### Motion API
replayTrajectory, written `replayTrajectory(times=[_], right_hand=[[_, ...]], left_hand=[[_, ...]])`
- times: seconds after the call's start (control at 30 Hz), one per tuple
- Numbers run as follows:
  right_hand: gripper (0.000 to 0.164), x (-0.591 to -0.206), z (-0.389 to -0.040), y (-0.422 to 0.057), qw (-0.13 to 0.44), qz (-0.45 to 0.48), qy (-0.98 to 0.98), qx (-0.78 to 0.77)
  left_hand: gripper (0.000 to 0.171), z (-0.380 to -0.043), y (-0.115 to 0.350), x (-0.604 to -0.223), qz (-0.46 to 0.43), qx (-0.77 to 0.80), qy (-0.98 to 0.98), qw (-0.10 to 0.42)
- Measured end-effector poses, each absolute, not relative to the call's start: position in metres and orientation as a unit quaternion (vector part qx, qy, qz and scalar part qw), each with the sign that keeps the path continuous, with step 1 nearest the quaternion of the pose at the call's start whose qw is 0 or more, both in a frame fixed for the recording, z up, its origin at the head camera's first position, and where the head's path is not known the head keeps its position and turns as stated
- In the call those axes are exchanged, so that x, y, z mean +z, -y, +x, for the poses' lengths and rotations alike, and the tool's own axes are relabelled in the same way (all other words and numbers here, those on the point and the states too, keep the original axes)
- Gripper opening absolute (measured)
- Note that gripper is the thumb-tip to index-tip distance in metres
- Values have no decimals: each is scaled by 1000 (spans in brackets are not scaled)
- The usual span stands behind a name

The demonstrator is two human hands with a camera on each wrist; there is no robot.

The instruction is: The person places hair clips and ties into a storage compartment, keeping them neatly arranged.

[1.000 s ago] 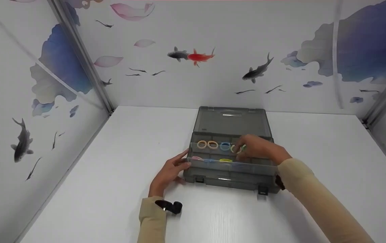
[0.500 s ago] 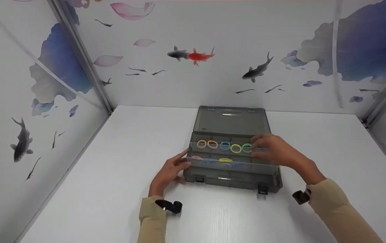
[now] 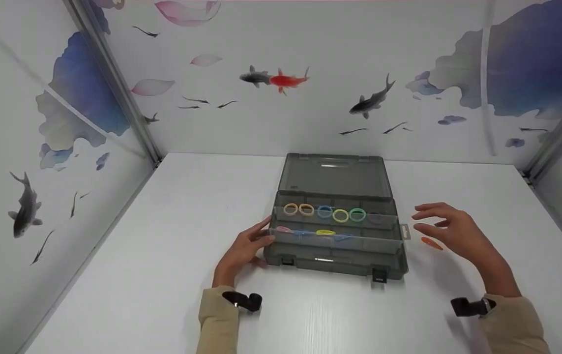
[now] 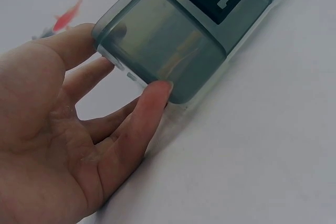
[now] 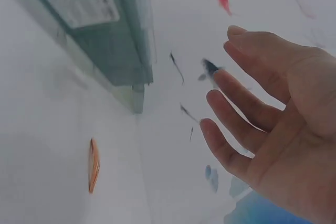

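Observation:
A grey translucent compartment box [image 3: 337, 260] lies with its lid up, and loops that look like hair ties sit in its compartments. Among them are a green hair tie [image 3: 357, 215], a yellow hair tie [image 3: 340, 216] and a blue hair tie [image 3: 325, 212]. My left hand [image 3: 241, 253] rests its fingers and thumb against the box's left end; the left wrist view has the little finger at a lower corner. To the right of the box, my right hand [image 3: 458, 233] hovers with fingers spread, holding nothing. Near it an orange hair tie [image 3: 431, 243] lies on the table.
The raised lid [image 3: 335, 177] leans back near the rear wall [image 3: 310, 128], which bears painted fish. White table [image 3: 310, 319] surface surrounds the box. A pale hanging tab [image 3: 405, 231] juts out of the box's right side.
My right hand has withdrawn from over the box's compartments to the table's right side. The orange hair tie now shows beside the box. My left hand stays at the box's left end.

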State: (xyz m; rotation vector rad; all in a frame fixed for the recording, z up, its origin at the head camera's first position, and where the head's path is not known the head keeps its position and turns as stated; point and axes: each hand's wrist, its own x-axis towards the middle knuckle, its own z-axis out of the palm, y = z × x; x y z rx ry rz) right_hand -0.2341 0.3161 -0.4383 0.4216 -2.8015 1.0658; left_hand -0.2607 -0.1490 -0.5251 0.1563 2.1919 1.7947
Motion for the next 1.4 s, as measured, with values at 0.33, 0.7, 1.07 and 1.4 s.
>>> replayTrajectory(times=[0.33,0.7,1.07,1.4], right_hand=[[61,-476,-244,-364,-49,16,931,362],[83,-490,-248,-380,-148,-42,907,392],[47,-492,-252,-367,-113,-41,932,342],[26,-492,-254,-358,-76,-26,941,330]], left_hand=[[63,-261,149,-527,52,623,-766,148],[63,-262,150,-528,55,630,-760,147],[63,-259,145,-527,49,632,-758,153],[63,-260,148,-527,51,631,-760,148]])
